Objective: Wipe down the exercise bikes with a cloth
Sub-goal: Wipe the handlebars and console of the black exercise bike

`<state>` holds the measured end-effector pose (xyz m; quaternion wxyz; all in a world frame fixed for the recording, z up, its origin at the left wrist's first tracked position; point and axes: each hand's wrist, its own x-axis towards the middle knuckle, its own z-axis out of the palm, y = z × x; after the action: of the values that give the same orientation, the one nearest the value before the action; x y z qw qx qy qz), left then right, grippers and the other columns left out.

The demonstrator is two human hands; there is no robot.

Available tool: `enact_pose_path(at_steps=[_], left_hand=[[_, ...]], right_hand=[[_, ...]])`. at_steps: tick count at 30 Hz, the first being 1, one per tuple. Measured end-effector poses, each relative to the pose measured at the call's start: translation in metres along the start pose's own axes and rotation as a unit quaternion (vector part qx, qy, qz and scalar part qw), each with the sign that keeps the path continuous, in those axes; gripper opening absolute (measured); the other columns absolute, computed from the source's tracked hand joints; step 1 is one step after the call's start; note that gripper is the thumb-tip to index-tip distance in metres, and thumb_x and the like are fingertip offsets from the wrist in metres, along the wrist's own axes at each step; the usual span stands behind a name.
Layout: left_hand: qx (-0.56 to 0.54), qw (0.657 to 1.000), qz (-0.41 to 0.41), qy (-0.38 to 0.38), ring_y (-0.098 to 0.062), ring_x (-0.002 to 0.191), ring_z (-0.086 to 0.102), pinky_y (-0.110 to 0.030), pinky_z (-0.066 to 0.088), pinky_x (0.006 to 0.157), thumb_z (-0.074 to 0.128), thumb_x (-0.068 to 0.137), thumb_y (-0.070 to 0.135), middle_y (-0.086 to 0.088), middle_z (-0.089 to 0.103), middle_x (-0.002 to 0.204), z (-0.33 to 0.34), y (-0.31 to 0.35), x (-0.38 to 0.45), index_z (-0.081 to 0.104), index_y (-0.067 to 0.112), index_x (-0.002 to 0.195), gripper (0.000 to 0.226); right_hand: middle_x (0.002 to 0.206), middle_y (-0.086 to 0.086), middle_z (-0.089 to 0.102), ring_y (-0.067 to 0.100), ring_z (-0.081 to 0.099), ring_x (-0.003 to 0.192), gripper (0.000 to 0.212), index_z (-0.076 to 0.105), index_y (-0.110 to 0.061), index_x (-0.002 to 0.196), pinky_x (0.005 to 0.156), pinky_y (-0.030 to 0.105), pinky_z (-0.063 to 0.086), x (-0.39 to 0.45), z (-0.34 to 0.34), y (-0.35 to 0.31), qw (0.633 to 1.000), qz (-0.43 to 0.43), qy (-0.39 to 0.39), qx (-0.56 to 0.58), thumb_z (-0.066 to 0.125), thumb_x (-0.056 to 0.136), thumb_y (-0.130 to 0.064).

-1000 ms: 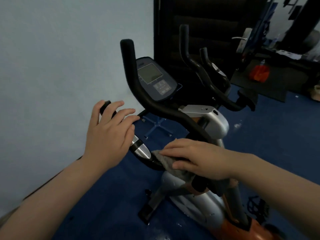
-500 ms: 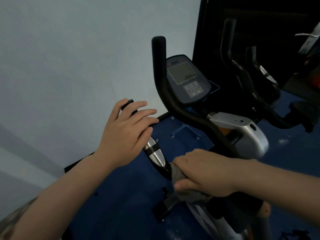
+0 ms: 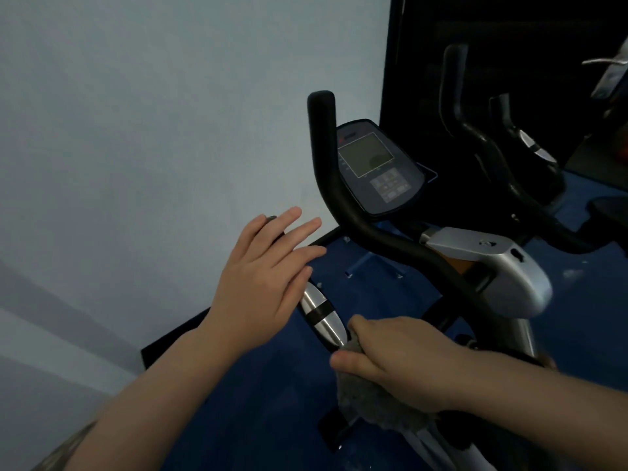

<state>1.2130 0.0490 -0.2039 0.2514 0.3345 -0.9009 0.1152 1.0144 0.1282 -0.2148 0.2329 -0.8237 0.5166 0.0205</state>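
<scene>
From the head camera, the right hand (image 3: pixel 404 363) has its grip clamped on the grey cloth (image 3: pixel 370 401), fingers curled round both cloth and the near handlebar (image 3: pixel 321 312) of the exercise bike (image 3: pixel 509 277), just below the chrome pulse sensor. The left hand (image 3: pixel 261 283) lies over the upper end of that same bar with its grip apart, fingers straight and fanned, holding nothing.

The likely trouble, as I judge it: much of the cloth hangs loose under the right hand, so a stroke up the bar may drag only a folded edge and leave the sensor streaked. The flat left hand also covers the stretch left to wipe, and with no hold on the bar it steadies little if the bike rocks. The console (image 3: pixel 373 168) and the far handlebar (image 3: pixel 343 185) look untouched.

Against half a second ago, the left fingers, then bent onto the bar, have straightened and lifted. The right hand has stayed at the same spot, and the view has swung a little left.
</scene>
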Motion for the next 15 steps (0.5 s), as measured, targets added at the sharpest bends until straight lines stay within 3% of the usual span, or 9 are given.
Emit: enact_pose_path(at_steps=[3, 5, 9, 11, 15], left_hand=[[-0.001, 1.000, 0.008, 0.002, -0.020, 0.137, 0.036, -0.036, 0.017, 0.116, 0.038, 0.098, 0.023, 0.001, 0.055, 0.137, 0.001, -0.003, 0.000, 0.068, 0.016, 0.112, 0.034], [-0.005, 1.000, 0.011, 0.010, -0.020, 0.136, 0.037, -0.036, 0.017, 0.116, 0.037, 0.099, 0.023, 0.001, 0.056, 0.136, 0.002, -0.004, 0.000, 0.069, 0.016, 0.111, 0.035], [-0.007, 1.000, 0.011, 0.027, -0.021, 0.134, 0.039, -0.039, 0.019, 0.115, 0.037, 0.098, 0.021, 0.002, 0.058, 0.133, 0.004, -0.002, 0.000, 0.071, 0.016, 0.108, 0.035], [-0.007, 0.999, 0.013, 0.032, -0.022, 0.133, 0.041, -0.042, 0.023, 0.114, 0.038, 0.097, 0.020, 0.002, 0.060, 0.131, 0.005, -0.002, 0.000, 0.071, 0.016, 0.107, 0.035], [0.000, 0.999, 0.027, 0.032, -0.022, 0.132, 0.042, -0.043, 0.024, 0.113, 0.038, 0.097, 0.020, 0.001, 0.061, 0.130, 0.005, -0.005, 0.000, 0.071, 0.016, 0.107, 0.035]], right_hand=[[0.083, -0.014, 0.050, 0.005, 0.048, 0.073, 0.053, 0.040, -0.029, 0.093, 0.058, 0.021, 0.031, -0.006, -0.014, 0.006, 0.997, -0.012, -0.064, 0.031, 0.047, 0.075, -0.079], [0.084, -0.015, 0.050, 0.007, 0.048, 0.075, 0.058, 0.041, -0.030, 0.092, 0.061, 0.023, 0.031, -0.010, -0.010, 0.005, 1.000, -0.024, -0.009, -0.011, 0.050, 0.068, -0.082], [0.081, -0.008, 0.055, 0.014, 0.052, 0.073, 0.055, 0.044, -0.023, 0.091, 0.077, 0.032, 0.040, -0.007, 0.012, -0.001, 0.990, -0.027, 0.118, -0.072, 0.047, 0.077, -0.076], [0.082, -0.008, 0.055, 0.015, 0.052, 0.075, 0.045, 0.043, -0.022, 0.093, 0.085, 0.031, 0.040, -0.006, 0.010, 0.004, 0.990, -0.034, 0.106, -0.086, 0.053, 0.081, -0.064], [0.079, -0.011, 0.047, 0.017, 0.051, 0.082, 0.038, 0.037, -0.028, 0.095, 0.080, 0.035, 0.043, -0.006, -0.006, 0.017, 0.995, -0.073, 0.001, -0.068, 0.062, 0.080, -0.052]])
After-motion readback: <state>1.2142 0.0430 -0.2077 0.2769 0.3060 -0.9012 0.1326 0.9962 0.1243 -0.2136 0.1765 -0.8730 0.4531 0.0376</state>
